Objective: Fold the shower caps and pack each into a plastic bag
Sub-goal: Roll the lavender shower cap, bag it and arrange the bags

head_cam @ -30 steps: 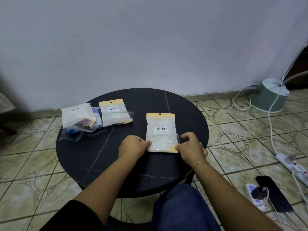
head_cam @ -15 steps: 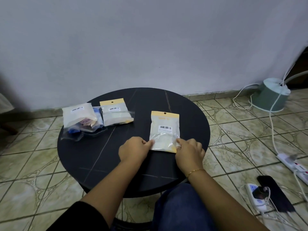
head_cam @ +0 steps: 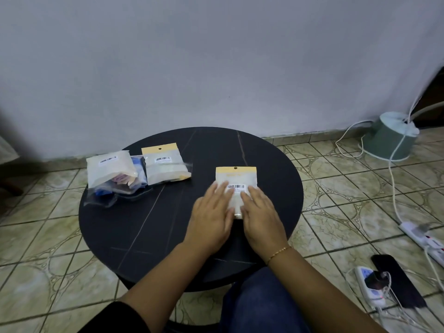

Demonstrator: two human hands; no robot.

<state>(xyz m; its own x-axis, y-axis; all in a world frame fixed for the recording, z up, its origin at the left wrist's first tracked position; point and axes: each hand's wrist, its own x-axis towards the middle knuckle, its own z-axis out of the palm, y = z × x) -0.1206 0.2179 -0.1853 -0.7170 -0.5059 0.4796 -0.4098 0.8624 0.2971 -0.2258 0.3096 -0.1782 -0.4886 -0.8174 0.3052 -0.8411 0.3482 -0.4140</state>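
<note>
Both hands lie flat on a small plastic bag (head_cam: 236, 179) with a yellow top strip, which sits on the round black table (head_cam: 168, 224), near the right side. The left hand (head_cam: 211, 212) and the right hand (head_cam: 260, 211) have straight fingers pressing down on the bag's lower half; they grip nothing. Something pale is inside the bag, likely a folded shower cap. This looks like the step of squashing the air out. To do it well, push gently from the bottom up to the top so the bag lies flat and the cap does not bunch up. Two more filled bags, a white packed bag (head_cam: 110, 169) and a yellow-topped packed bag (head_cam: 165, 164), lie at the table's far left, well apart.
</note>
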